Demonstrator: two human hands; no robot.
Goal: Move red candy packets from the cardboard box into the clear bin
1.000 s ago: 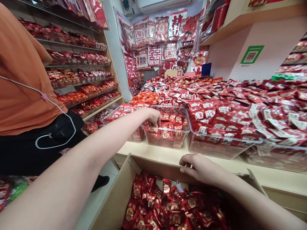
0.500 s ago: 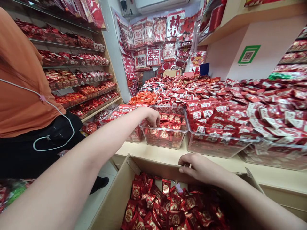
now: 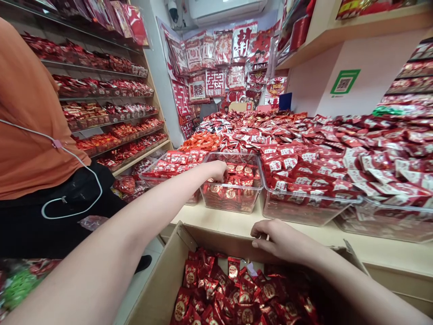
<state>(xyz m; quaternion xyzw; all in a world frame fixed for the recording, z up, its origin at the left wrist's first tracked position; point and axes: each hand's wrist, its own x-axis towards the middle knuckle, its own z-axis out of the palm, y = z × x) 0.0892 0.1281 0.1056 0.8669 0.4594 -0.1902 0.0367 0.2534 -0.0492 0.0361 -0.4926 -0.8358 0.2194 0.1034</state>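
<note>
My left hand (image 3: 218,171) reaches into a clear plastic bin (image 3: 232,208) that holds rows of red wrapped candies (image 3: 248,171). Its fingers are curled down and closed among the candies; the fingertips and whatever they hold are hidden. My right hand (image 3: 270,235) hovers at the far rim of a cardboard box (image 3: 154,280), its fingers bent and the thumb apart, with nothing in it. Loose red candies with gold print (image 3: 246,289) lie heaped inside the box, below both arms.
More clear bins of red packets (image 3: 307,205) line the pale counter (image 3: 297,228) to the right, with another bin (image 3: 169,174) at the left. A person in an orange top (image 3: 30,122) stands at left, before stocked shelves (image 3: 108,95).
My left hand has moved slightly right and lower into the bin, fingers now less visible. My right hand stays by the box rim. The view has shifted slightly.
</note>
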